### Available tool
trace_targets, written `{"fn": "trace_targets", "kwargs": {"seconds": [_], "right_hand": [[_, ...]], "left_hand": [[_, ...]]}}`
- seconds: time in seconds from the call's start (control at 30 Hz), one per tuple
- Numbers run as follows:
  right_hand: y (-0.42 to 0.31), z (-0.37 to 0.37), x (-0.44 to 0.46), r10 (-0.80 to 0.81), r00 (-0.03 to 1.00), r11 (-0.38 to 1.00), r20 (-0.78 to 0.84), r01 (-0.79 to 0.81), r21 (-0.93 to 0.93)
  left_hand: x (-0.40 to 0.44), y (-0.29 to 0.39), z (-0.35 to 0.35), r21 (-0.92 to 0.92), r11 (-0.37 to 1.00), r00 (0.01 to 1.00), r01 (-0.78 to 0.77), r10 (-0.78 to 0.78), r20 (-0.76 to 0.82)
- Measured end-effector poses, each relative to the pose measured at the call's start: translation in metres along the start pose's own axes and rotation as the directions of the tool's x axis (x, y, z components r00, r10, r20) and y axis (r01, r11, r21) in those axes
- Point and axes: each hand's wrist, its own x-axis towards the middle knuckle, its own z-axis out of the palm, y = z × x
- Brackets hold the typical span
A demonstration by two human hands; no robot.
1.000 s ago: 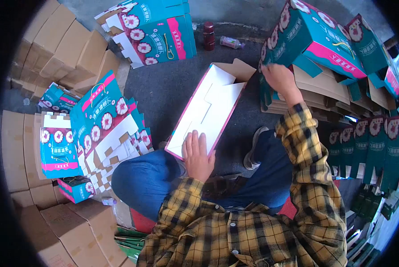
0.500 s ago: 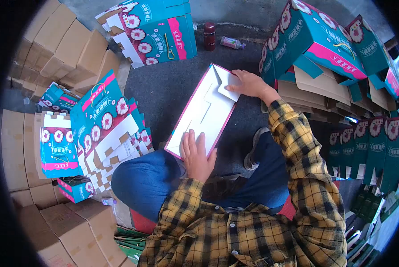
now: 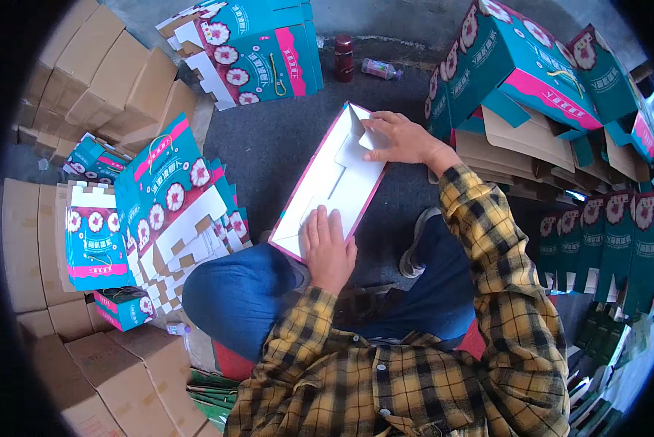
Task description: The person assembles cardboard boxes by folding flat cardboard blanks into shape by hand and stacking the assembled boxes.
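Note:
A carton (image 3: pixel 314 207) stands tilted between my knees, its white flap side facing up and a pink edge round the rim. The flaps are folded inward and overlap along a slit in the middle. My left hand (image 3: pixel 330 251) lies on the near end of the flaps, fingers stretched out and thumb at the rim. At the far right corner, my right hand (image 3: pixel 407 140) rests on the far flap, thumb and fingers spread apart. That flap dips into the carton under the fingers.
Flattened teal cartons (image 3: pixel 170 189) lean at the left, beside stacked brown boxes (image 3: pixel 97 73). More teal cartons (image 3: pixel 538 80) are piled at the right. A dark red flask (image 3: pixel 343 58) and a plastic bottle (image 3: pixel 381 69) are by the wall.
My right hand has opened from the flap's corner and shifted slightly inward. The far flap sits deeper, and my left hand has slid a little up the carton.

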Motion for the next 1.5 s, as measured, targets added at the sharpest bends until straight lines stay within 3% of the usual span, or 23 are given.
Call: {"fn": "trace_targets", "kwargs": {"seconds": [0.13,0.2,0.27,0.33,0.4,0.43,0.47,0.53,0.57,0.67,0.77,0.87,0.93,0.97,1.03,1.13,1.2,1.23,1.27,1.33,1.37,1.4,1.5], "right_hand": [[0.008,-0.01,-0.001,-0.043,0.999,0.998,0.024,0.042,0.053],[0.007,-0.02,0.002,-0.05,0.998,0.992,0.043,0.045,0.115],[0.007,-0.034,0.001,0.107,0.986,0.907,0.126,-0.149,0.394],[0.013,-0.038,0.003,0.126,0.986,0.873,0.105,-0.161,0.461],[0.017,-0.041,0.004,0.139,0.984,0.776,0.108,-0.176,0.605],[0.016,-0.043,0.002,0.175,0.975,0.786,0.14,-0.224,0.577],[0.013,-0.043,0.002,0.177,0.975,0.786,0.138,-0.224,0.576],[0.008,-0.041,0.003,0.233,0.939,0.771,0.253,-0.337,0.54],[0.005,-0.039,0.001,0.175,0.964,0.862,0.202,-0.249,0.441],[0.018,-0.019,0.007,0.078,0.98,0.974,0.183,-0.114,0.196],[0.021,-0.012,0.003,0.025,0.997,0.995,0.077,-0.032,0.095],[0.036,-0.002,0.003,0.061,0.984,0.966,0.168,-0.1,0.237],[0.037,-0.013,0.0,-0.03,0.993,0.966,0.117,-0.001,0.259],[0.03,-0.023,-0.005,0.035,0.977,0.965,0.209,-0.088,0.246],[0.01,-0.034,-0.021,0.184,0.937,0.956,0.298,-0.241,0.167],[0.006,-0.034,-0.033,0.245,0.898,0.916,0.364,-0.338,0.218],[0.002,-0.031,-0.041,0.231,0.927,0.941,0.296,-0.29,0.174],[-0.005,-0.026,-0.046,0.077,0.996,0.994,0.041,-0.08,0.072],[-0.014,-0.02,-0.05,-0.119,0.974,0.991,-0.19,0.105,-0.082],[-0.032,-0.01,-0.051,-0.368,0.917,0.929,-0.157,0.353,-0.114],[-0.039,-0.001,-0.055,-0.42,0.903,0.901,-0.09,0.402,-0.164],[-0.044,0.006,-0.059,-0.463,0.886,0.869,-0.021,0.449,-0.207],[-0.044,0.015,-0.063,-0.376,0.92,0.88,0.116,0.393,-0.268]], "left_hand": [[0.007,0.005,-0.017,-0.051,0.992,0.985,0.119,-0.125,-0.117],[0.013,-0.003,-0.018,-0.178,0.95,0.936,0.256,-0.29,-0.201],[0.008,-0.001,-0.016,-0.288,0.917,0.919,0.277,-0.34,-0.2],[-0.011,0.005,-0.006,-0.379,0.925,0.949,0.029,-0.145,-0.28],[-0.026,0.02,0.001,-0.429,0.891,0.978,-0.15,0.07,-0.195],[-0.026,0.032,0.002,-0.333,0.89,0.913,-0.311,0.181,-0.367],[-0.027,0.035,0.01,-0.344,0.842,0.869,-0.415,0.254,-0.425],[-0.022,0.04,0.002,-0.276,0.876,0.896,-0.395,0.301,-0.327],[-0.022,0.039,0.005,-0.275,0.876,0.895,-0.395,0.3,-0.329],[-0.027,0.022,0.018,-0.508,0.854,0.975,-0.11,-0.006,-0.221],[-0.027,0.019,0.016,-0.54,0.841,0.98,-0.036,-0.076,-0.184],[-0.025,0.017,0.012,-0.516,0.856,0.988,0.027,-0.101,-0.116],[-0.025,0.005,-0.001,-0.609,0.789,0.994,0.08,-0.105,-0.005],[-0.029,-0.007,-0.002,-0.683,0.674,0.959,0.281,-0.231,0.167],[-0.032,-0.026,-0.013,-0.747,0.594,0.948,0.299,-0.273,0.162],[-0.027,-0.03,-0.02,-0.732,0.537,0.903,0.419,-0.33,0.275],[-0.026,-0.019,0.005,-0.651,0.719,0.825,0.244,-0.507,-0.251],[-0.023,-0.019,0.009,-0.637,0.728,0.833,0.254,-0.499,-0.239],[-0.023,-0.017,0.011,-0.638,0.727,0.835,0.254,-0.498,-0.234],[-0.021,-0.013,0.008,-0.29,0.934,0.883,0.207,-0.306,-0.355],[-0.022,-0.015,0.006,-0.107,0.987,0.938,0.122,-0.15,-0.313],[-0.023,-0.012,0.004,-0.031,0.996,0.982,0.079,-0.084,-0.172],[-0.028,-0.004,0.005,-0.099,0.995,0.999,0.004,-0.009,-0.048]]}}
